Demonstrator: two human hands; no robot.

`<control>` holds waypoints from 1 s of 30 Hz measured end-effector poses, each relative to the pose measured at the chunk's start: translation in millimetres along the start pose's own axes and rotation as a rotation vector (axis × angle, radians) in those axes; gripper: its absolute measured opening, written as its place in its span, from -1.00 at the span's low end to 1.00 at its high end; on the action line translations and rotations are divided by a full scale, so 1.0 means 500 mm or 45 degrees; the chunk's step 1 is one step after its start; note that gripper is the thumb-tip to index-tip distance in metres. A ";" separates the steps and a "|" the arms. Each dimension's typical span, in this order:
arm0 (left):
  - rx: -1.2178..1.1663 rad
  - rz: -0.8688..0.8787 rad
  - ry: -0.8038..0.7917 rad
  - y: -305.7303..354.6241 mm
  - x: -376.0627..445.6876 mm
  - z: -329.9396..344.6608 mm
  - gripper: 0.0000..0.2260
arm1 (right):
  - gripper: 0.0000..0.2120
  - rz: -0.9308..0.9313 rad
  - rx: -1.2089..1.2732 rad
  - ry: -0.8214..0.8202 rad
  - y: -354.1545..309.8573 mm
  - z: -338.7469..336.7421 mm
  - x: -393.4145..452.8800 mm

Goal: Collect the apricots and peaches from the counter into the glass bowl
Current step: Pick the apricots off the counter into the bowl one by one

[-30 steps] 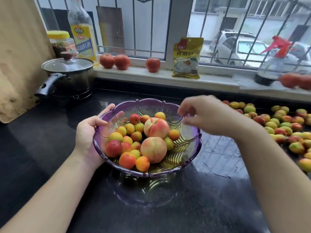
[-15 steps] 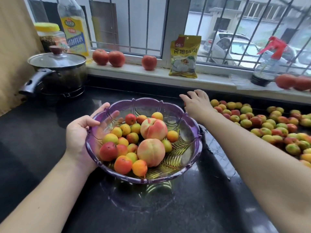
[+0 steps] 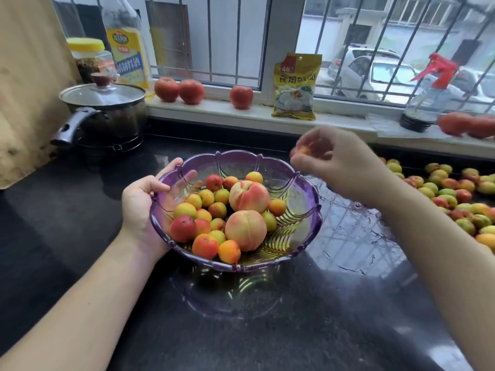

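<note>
Black stone worktop (image 3: 80, 236) runs below a barred window, its sill carrying 3 tomatoes (image 3: 190, 91), a yellow packet (image 3: 296, 87) and a spray bottle (image 3: 428, 100). At the back left stand a lidded pot (image 3: 104, 111), an oil bottle (image 3: 126, 46) and a yellow-capped jar (image 3: 89, 57).

Near the middle of the worktop sits the purple-tinted glass bowl (image 3: 302, 183). Inside it lie 2 peaches (image 3: 246, 230), one behind the other, with a cluster of small apricots (image 3: 184, 227) packed to their left and a few more around them. The left hand (image 3: 142, 204) holds the bowl's left rim, thumb curled over the edge and fingers seen through the glass on the outside wall.

The right hand (image 3: 337, 162) hovers above the bowl's far right rim, motion-blurred. Its grip is closed around an orange apricot (image 3: 305, 149), pinched at the fingertips; how many pieces it carries cannot be told through the blur.

To the right, behind the right forearm, a loose spread of green, yellow and red fruit (image 3: 450, 194) lies on the worktop, well apart from the bowl. More tomatoes (image 3: 468, 125) show blurred on the sill at the far right.
</note>
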State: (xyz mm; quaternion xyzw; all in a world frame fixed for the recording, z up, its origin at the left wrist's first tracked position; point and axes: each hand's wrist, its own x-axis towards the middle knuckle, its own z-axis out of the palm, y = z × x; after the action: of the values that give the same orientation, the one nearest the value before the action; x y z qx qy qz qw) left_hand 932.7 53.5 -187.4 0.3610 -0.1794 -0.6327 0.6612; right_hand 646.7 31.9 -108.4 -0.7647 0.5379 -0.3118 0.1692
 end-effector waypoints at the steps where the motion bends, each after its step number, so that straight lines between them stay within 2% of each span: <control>1: 0.000 0.007 0.008 -0.001 -0.004 0.002 -0.36 | -0.74 0.002 -0.096 -0.104 -0.013 0.000 -0.029; 8: 0.056 0.041 0.074 -0.006 -0.017 0.009 -0.37 | -0.72 0.017 -0.679 -0.504 -0.047 0.023 -0.080; 11: 0.114 -0.004 0.093 -0.012 -0.023 0.015 -0.45 | -0.72 0.043 -0.774 -0.617 -0.052 0.044 -0.087; 14: 0.095 -0.008 0.088 -0.012 -0.026 0.019 -0.44 | -0.65 0.092 -0.800 -0.660 -0.050 0.049 -0.090; 16: 0.102 0.005 0.037 -0.013 -0.038 0.021 -0.39 | -0.65 0.103 -0.712 -0.549 -0.048 0.038 -0.097; 19: 0.151 -0.062 -0.048 -0.021 -0.075 0.022 -0.51 | -0.71 0.129 -0.454 -0.214 -0.035 0.006 -0.124; 21: 0.157 -0.066 -0.068 -0.030 -0.095 0.019 -0.52 | -0.78 0.154 -0.395 -0.065 -0.016 -0.012 -0.142; 28: 0.212 0.142 -0.044 -0.050 -0.105 0.008 -0.40 | -0.84 0.340 -0.602 -0.020 0.063 -0.023 -0.139; 30: 0.225 0.182 -0.012 -0.054 -0.101 0.005 -0.44 | -0.79 0.332 -0.652 -0.041 0.090 -0.009 -0.122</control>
State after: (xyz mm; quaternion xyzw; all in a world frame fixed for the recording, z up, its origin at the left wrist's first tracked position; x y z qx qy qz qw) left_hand 904.9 103.2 -193.8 0.4012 -0.2631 -0.5673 0.6694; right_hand 597.7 72.4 -149.7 -0.7117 0.6902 -0.1292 0.0176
